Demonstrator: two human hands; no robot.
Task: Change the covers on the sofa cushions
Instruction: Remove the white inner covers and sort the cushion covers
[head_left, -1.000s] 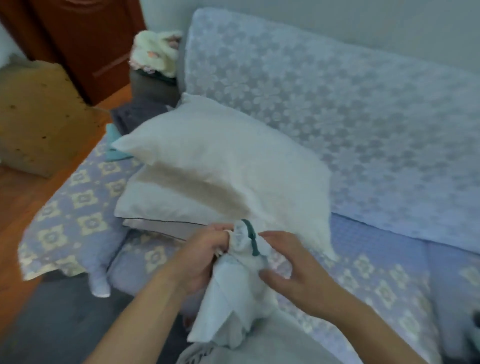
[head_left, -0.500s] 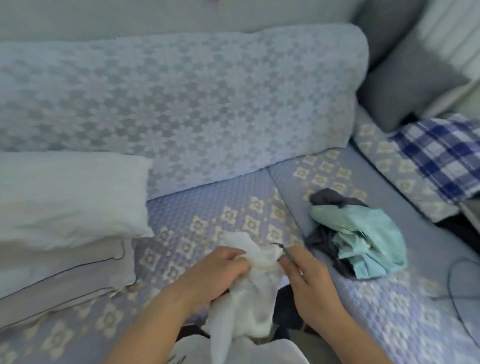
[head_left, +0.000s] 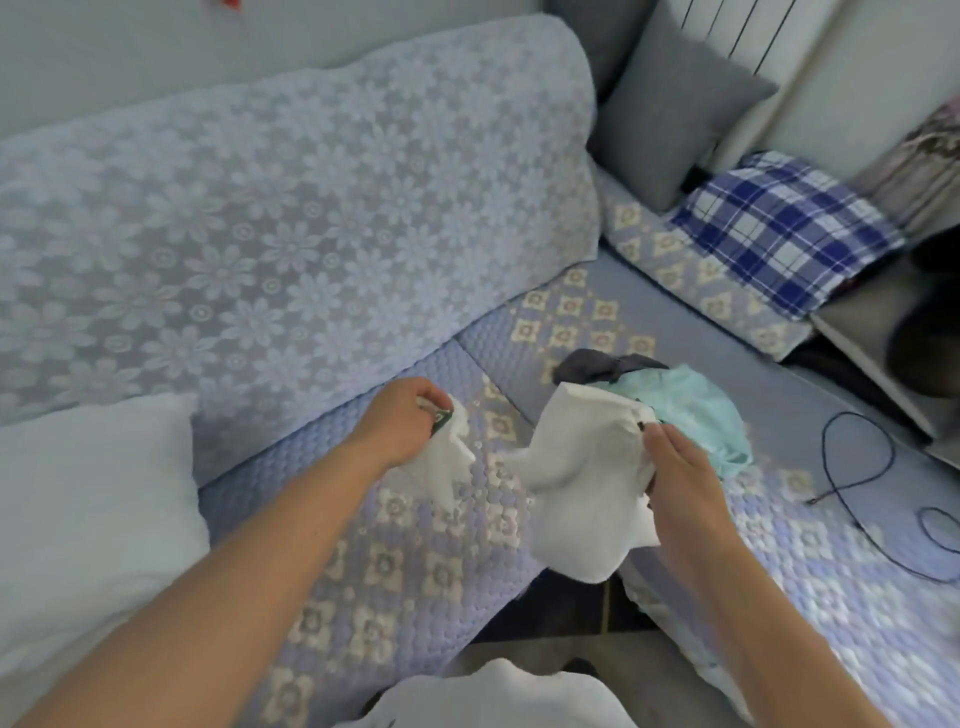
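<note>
A white cushion cover (head_left: 582, 483) with dark green trim hangs stretched between both hands above the sofa seat (head_left: 395, 561). My left hand (head_left: 402, 421) pinches one trimmed corner; my right hand (head_left: 675, 467) grips the other edge, and the larger part of the fabric droops below it. A bare white cushion (head_left: 88, 519) lies at the left edge of the seat. Behind the cover lies a crumpled pile of a turquoise cloth (head_left: 691, 410) on a dark grey cloth (head_left: 597, 364).
The lace-covered sofa backrest (head_left: 291, 218) runs across the back. A grey cushion (head_left: 675, 104) and a blue plaid cushion (head_left: 784, 228) sit at the right corner. A black cable (head_left: 852, 467) loops on the seat at right. White fabric (head_left: 498, 696) lies near my lap.
The view swung right from the stacked white cushions to the sofa's right corner. My hands moved apart, spreading the white cover that was bunched between them.
</note>
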